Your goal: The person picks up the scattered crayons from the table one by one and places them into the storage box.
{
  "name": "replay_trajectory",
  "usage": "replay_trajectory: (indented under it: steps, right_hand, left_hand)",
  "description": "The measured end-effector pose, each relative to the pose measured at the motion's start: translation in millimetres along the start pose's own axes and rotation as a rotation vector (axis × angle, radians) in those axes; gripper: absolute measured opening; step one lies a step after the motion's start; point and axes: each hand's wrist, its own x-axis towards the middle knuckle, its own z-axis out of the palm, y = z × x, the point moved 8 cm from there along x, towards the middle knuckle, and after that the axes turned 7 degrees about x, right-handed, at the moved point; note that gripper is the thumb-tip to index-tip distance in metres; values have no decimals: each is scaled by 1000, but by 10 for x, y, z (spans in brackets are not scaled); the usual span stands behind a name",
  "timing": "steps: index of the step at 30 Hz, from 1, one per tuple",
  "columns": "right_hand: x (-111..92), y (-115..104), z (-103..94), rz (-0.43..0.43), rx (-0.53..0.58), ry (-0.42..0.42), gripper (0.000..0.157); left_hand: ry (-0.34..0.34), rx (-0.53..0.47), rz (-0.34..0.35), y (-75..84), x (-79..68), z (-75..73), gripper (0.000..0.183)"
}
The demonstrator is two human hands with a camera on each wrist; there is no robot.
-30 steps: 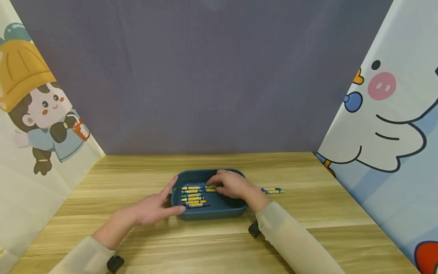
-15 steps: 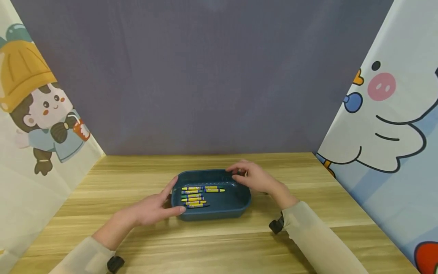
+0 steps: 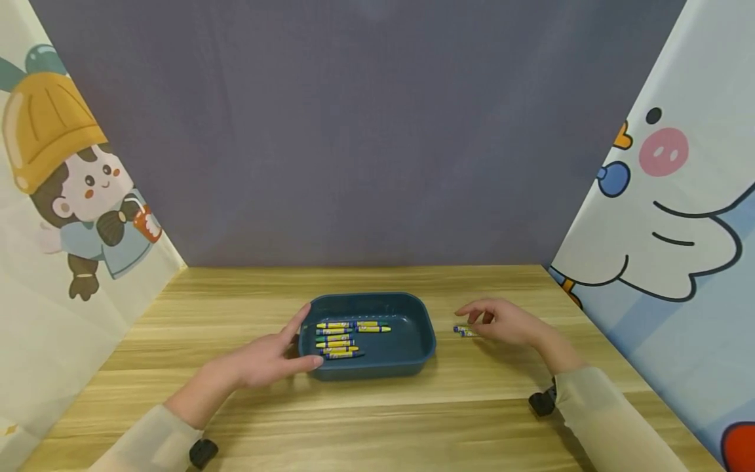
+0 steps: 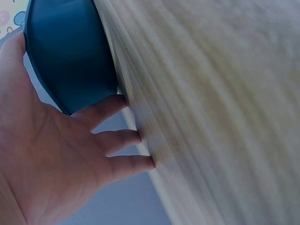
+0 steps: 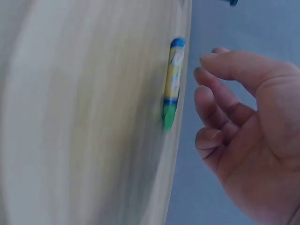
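A dark blue tray [image 3: 409,344] on the table holds several crayons [image 3: 336,338] with yellow-and-blue wrappers, stacked in a row at its left, and two more crayons [image 3: 373,329] beside them. My left hand [image 3: 259,362] touches the tray's left end, thumb and index finger spread wide apart. In the left wrist view, its other fingers rest on the tabletop. Right of the tray, my right hand [image 3: 506,322] hovers over two loose crayons [image 3: 463,330], partly covering them. A green-tipped crayon [image 5: 173,79] lies near its loosely bent fingers in the right wrist view; nothing is held.
The wooden tabletop [image 3: 354,426] runs back to a grey panel [image 3: 366,144]. Cartoon-printed sheets stand at both sides, showing a child in a yellow hat [image 3: 94,177] and a white bird [image 3: 678,216].
My right hand has left the tray, letting go of a crayon there, and has moved right to the loose crayons. My left hand has stayed at the tray's left end.
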Motion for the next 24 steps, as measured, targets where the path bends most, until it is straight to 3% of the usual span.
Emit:
replay_trajectory:
  steps: [6,24]
  right_hand:
    - [-142,144,-20,18,11,-35,39]
    - [-290,299,30,50,48,-88,31]
  left_hand:
    - [1,-3,6,7,8,1,114]
    - [-7,-13,-2,11,-2,7,113]
